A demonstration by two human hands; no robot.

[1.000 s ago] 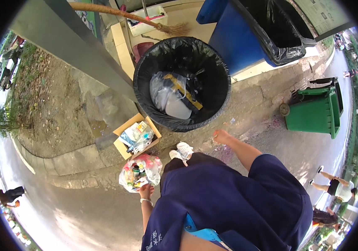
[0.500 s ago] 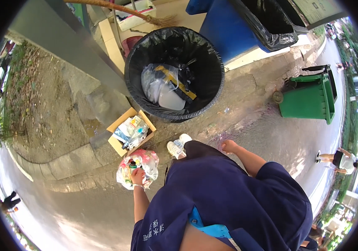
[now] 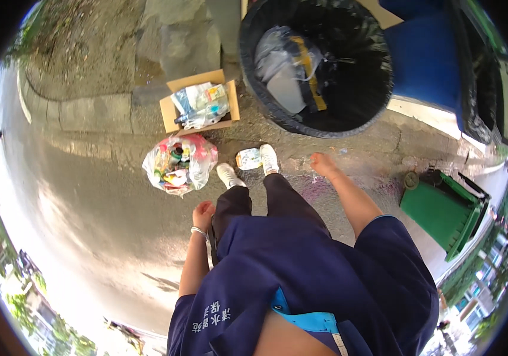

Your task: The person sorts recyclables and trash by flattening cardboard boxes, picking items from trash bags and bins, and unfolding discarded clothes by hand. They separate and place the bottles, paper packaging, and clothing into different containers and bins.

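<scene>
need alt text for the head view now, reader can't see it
A person's left hand and right hand hang apart, touching neither the translucent bag of mixed items nor the open cardboard box on the ground. Ahead is a large, black-lined round bin; a green wheeled bin is at right.

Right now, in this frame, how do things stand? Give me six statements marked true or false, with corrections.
1. The bag is beside the box. True.
2. The left hand is inside the bag. False: the left hand is apart from it.
3. The round bin is black-lined. True.
4. The right hand grips the round bin. False: the right hand is apart from it.
5. The green bin is on the person's right. True.
6. The box is closed. False: it stands open.
</scene>
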